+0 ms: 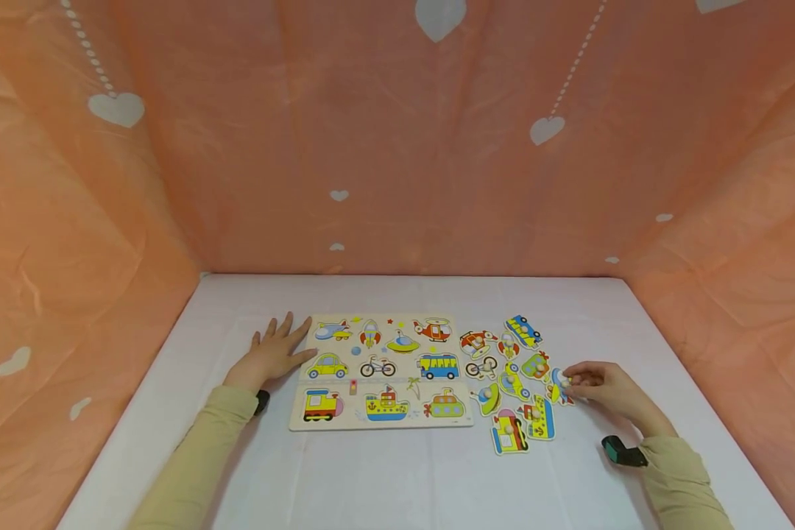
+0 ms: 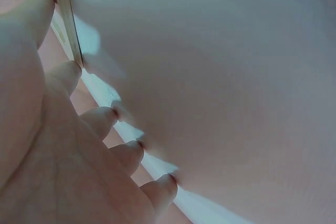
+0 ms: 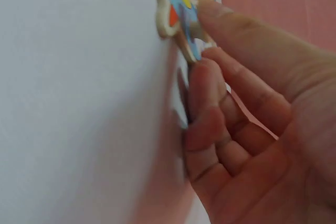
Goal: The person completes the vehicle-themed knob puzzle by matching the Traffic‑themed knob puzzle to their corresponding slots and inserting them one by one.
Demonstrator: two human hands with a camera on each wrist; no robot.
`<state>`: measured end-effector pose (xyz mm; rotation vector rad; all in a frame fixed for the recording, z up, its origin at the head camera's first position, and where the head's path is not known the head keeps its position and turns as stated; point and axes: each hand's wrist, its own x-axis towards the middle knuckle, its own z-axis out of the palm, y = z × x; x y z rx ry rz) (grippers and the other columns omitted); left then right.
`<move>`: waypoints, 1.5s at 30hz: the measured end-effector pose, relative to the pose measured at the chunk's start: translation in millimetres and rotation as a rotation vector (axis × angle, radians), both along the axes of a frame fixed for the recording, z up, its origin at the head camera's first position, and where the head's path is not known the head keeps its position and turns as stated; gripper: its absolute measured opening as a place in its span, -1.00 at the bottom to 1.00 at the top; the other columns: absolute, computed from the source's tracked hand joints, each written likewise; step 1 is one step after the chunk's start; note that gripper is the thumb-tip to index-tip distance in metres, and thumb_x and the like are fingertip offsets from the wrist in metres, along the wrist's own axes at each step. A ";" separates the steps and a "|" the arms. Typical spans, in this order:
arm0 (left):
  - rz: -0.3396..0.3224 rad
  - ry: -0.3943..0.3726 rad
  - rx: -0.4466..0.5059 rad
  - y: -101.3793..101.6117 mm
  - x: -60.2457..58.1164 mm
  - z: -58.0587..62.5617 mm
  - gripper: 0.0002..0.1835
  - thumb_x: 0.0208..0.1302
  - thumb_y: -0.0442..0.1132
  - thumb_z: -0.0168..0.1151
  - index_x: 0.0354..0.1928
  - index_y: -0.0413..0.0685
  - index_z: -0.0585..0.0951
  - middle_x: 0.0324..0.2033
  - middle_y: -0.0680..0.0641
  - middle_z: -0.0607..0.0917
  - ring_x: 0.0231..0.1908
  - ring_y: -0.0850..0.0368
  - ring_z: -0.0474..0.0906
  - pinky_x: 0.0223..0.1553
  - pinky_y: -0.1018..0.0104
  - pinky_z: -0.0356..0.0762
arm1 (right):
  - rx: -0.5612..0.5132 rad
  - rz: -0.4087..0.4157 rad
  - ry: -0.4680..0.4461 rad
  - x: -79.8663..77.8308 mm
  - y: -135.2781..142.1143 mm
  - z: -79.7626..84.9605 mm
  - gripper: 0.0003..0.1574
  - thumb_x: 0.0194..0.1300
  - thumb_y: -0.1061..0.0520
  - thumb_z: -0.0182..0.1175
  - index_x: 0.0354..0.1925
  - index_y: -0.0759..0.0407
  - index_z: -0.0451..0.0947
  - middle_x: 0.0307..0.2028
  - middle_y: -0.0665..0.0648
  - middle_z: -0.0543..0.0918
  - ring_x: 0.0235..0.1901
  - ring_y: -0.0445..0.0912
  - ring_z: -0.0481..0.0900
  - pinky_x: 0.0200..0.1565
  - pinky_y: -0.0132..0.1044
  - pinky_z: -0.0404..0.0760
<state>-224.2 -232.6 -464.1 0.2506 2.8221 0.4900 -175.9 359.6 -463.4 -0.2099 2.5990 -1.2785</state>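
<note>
My left hand (image 1: 271, 357) lies with spread, straight fingers at the left edge of a wooden puzzle board (image 1: 380, 385); thumb and index fingertip meet the board's edge in the left wrist view. The board shows printed vehicles. To its right, my right hand (image 1: 592, 383) pinches an airplane puzzle piece (image 1: 556, 389) between thumb and fingers, while its other fingers curl beneath. In the right wrist view the piece (image 3: 182, 4) stands tilted, partly hidden by the fingertips. Nearest to it are the boat piece (image 1: 540, 422) and the submarine piece (image 1: 534, 364).
Between board and right hand lie more knobbed pieces: a bus (image 1: 523, 330), a helicopter (image 1: 474, 344), a bicycle (image 1: 478, 369), a car (image 1: 511, 383), a flying saucer (image 1: 486, 400), a train (image 1: 507, 434) and a rocket (image 1: 506, 347). Orange cloth (image 1: 397, 147) encloses the white table (image 1: 397, 486).
</note>
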 end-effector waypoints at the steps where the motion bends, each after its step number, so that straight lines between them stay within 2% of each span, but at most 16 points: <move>1: 0.001 -0.001 0.001 0.0 0.0 0.0 -0.14 0.33 0.22 0.06 0.49 -0.06 0.03 0.43 -0.42 -0.15 0.35 -0.51 -0.35 0.22 -0.45 -0.38 | 0.005 -0.008 0.008 0.0 -0.8 -0.5 -0.52 0.12 0.14 0.41 -0.08 0.44 0.56 -0.37 0.16 0.59 -0.44 -0.18 0.52 -0.40 -0.39 0.55; 7: 0.003 -0.002 0.001 -1.3 -0.7 -0.3 -0.13 0.32 0.23 0.07 0.49 -0.05 0.03 0.42 -0.42 -0.14 0.35 -0.51 -0.34 0.22 -0.46 -0.38 | 0.026 -0.044 0.027 -1.8 -5.2 -1.5 -0.58 0.10 0.12 0.43 -0.17 0.39 0.57 -0.42 0.14 0.56 -0.46 -0.14 0.47 -0.44 -0.39 0.51; 14: 0.004 -0.003 0.006 -2.5 -0.6 -1.4 -0.13 0.32 0.23 0.06 0.49 -0.05 0.03 0.43 -0.42 -0.14 0.35 -0.52 -0.34 0.21 -0.46 -0.38 | 0.115 -0.057 0.039 -2.7 -8.3 -2.1 -0.66 0.10 0.07 0.42 -0.28 0.31 0.62 -0.46 0.08 0.58 -0.46 -0.12 0.47 -0.45 -0.39 0.49; 26: 0.010 -0.014 0.001 -1.1 1.6 -0.1 -0.13 0.32 0.24 0.06 0.49 -0.05 0.03 0.43 -0.41 -0.14 0.35 -0.51 -0.35 0.22 -0.45 -0.38 | 0.117 -0.083 0.067 1.9 -9.1 0.1 -0.71 0.15 0.15 0.39 -0.22 0.34 0.64 -0.44 0.11 0.61 -0.47 -0.11 0.50 -0.48 -0.36 0.51; 29: 0.012 -0.016 0.003 -0.7 1.0 0.5 -0.12 0.32 0.25 0.05 0.50 -0.04 0.02 0.43 -0.41 -0.15 0.36 -0.50 -0.35 0.22 -0.44 -0.39 | 0.118 -0.101 0.067 1.6 -7.6 -1.0 -0.69 0.18 0.15 0.36 -0.17 0.36 0.64 -0.39 0.12 0.62 -0.44 -0.10 0.47 -0.48 -0.36 0.49; 34: 0.007 -0.014 0.011 -0.4 0.2 1.0 -0.12 0.32 0.24 0.06 0.50 -0.04 0.03 0.43 -0.41 -0.15 0.35 -0.51 -0.35 0.22 -0.45 -0.39 | 0.121 -0.155 0.059 0.2 -5.8 -4.7 -0.58 0.12 0.11 0.41 -0.12 0.36 0.63 -0.38 0.10 0.60 -0.39 -0.09 0.46 -0.45 -0.39 0.49; 38: 0.003 -0.009 0.014 0.0 0.0 1.1 -0.14 0.33 0.22 0.06 0.50 -0.04 0.03 0.43 -0.41 -0.15 0.35 -0.51 -0.35 0.22 -0.45 -0.38 | 0.146 -0.196 0.056 -0.6 -5.9 -5.9 -0.57 0.09 0.07 0.44 -0.16 0.35 0.63 -0.42 0.09 0.58 -0.40 -0.08 0.44 -0.47 -0.39 0.47; 45: 0.010 -0.009 0.023 0.3 0.4 1.6 -0.15 0.33 0.21 0.07 0.49 -0.04 0.04 0.43 -0.41 -0.15 0.36 -0.50 -0.35 0.23 -0.44 -0.40 | 0.173 -0.200 0.039 0.2 -6.7 -3.9 -0.62 0.13 0.06 0.40 -0.22 0.36 0.65 -0.41 0.09 0.61 -0.39 -0.07 0.40 -0.49 -0.37 0.42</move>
